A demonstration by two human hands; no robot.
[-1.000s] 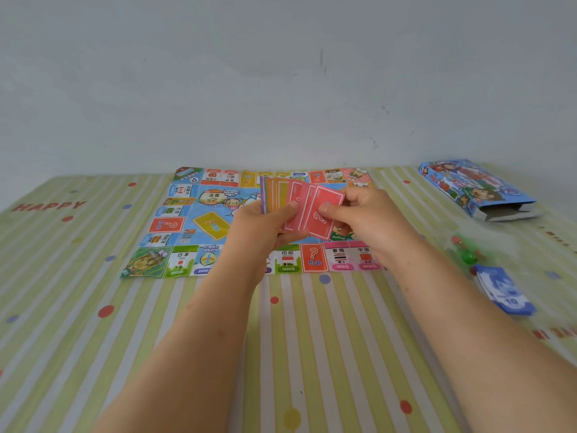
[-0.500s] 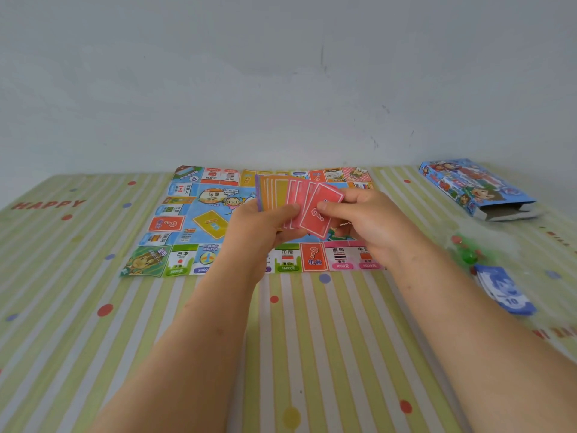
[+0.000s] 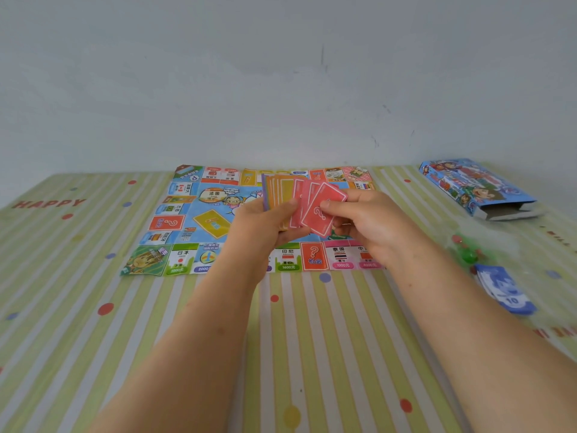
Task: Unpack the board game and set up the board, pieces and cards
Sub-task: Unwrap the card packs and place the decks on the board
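Both hands are up over the board (image 3: 199,214): left hand (image 3: 259,226) grips the fanned cards (image 3: 290,195), right hand (image 3: 371,220) pinches the front red card (image 3: 321,210). Box (image 3: 474,185) lies open far right; blue notes (image 3: 505,289) near right, w/ prob. a bag of pieces (image 3: 468,248) just beyond, blurry.

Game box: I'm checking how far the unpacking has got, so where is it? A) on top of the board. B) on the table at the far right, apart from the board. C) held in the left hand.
B: the game box lies on the tablecloth right of the board, while the left hand and right hand hold the cards.
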